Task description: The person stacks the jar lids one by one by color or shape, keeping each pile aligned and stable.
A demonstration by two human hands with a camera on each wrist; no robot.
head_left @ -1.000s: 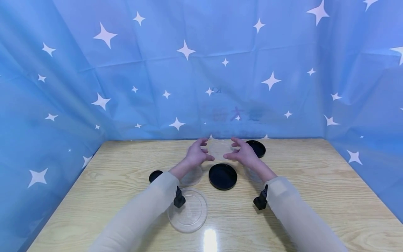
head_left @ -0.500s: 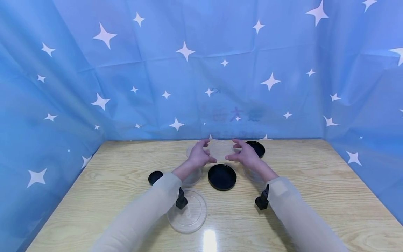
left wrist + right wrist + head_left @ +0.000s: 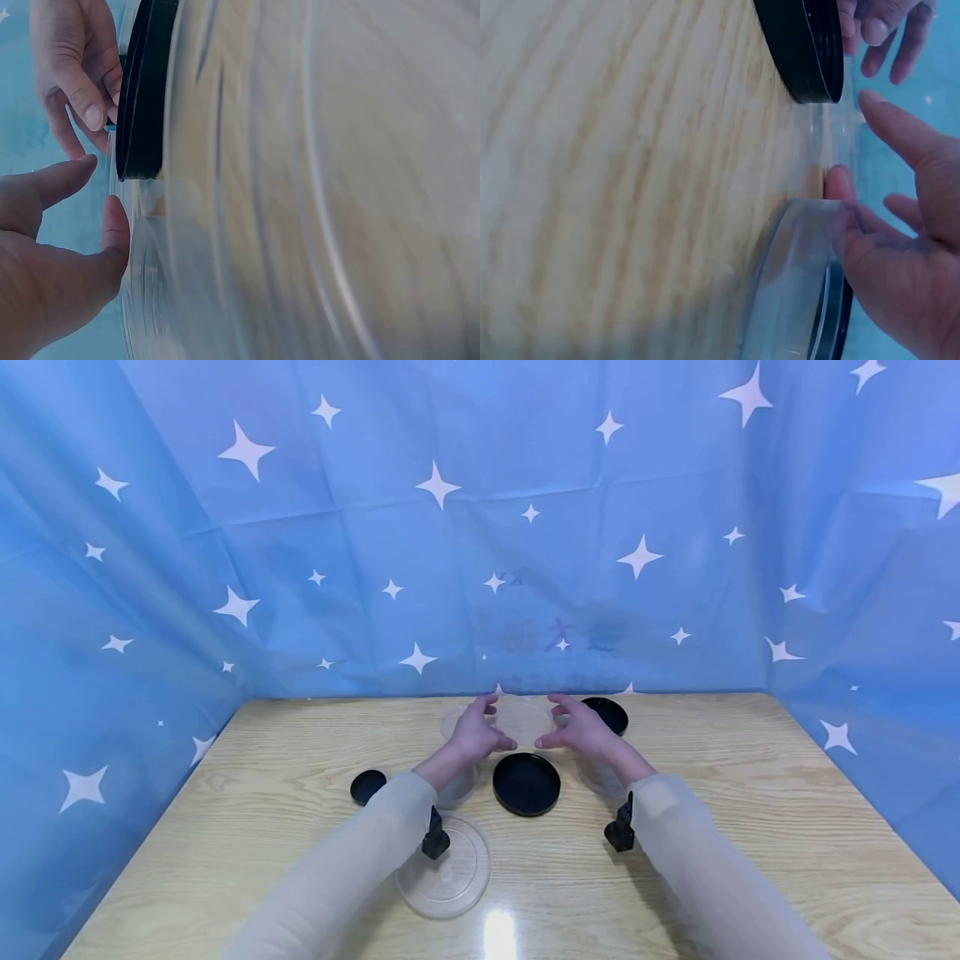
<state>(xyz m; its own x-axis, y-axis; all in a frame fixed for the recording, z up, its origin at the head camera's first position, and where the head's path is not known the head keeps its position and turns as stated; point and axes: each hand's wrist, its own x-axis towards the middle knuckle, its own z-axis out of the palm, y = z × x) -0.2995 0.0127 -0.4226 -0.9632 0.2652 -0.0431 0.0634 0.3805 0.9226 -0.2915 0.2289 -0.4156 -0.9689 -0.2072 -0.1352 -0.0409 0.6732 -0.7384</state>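
Note:
In the head view, my left hand (image 3: 472, 732) and right hand (image 3: 588, 731) stand on either side of a clear round plastic dish (image 3: 523, 722) at the back of the table. Both have thumb and fingers spread apart and loosely bent, thumbs pointing at each other. Neither grips anything. A black round dish (image 3: 527, 785) lies just in front of them. The left wrist view has the left hand's thumb and finger (image 3: 115, 229) apart, with the black rim (image 3: 142, 105) beyond. From the right wrist, a clear dish (image 3: 780, 292) stands close beside the right palm (image 3: 922, 262).
A large clear lid (image 3: 457, 881) lies nearest the front, partly under the left forearm. Clear dishes show beneath the left wrist (image 3: 461, 787) and right wrist (image 3: 596, 777). One small black dish (image 3: 367, 787) sits left; another black dish (image 3: 611, 717) is behind the right hand.
Both hands have shifted slightly to the right relative to the dishes, keeping their spread pose. The dishes stay where they were on the table; the head view has tilted a little.

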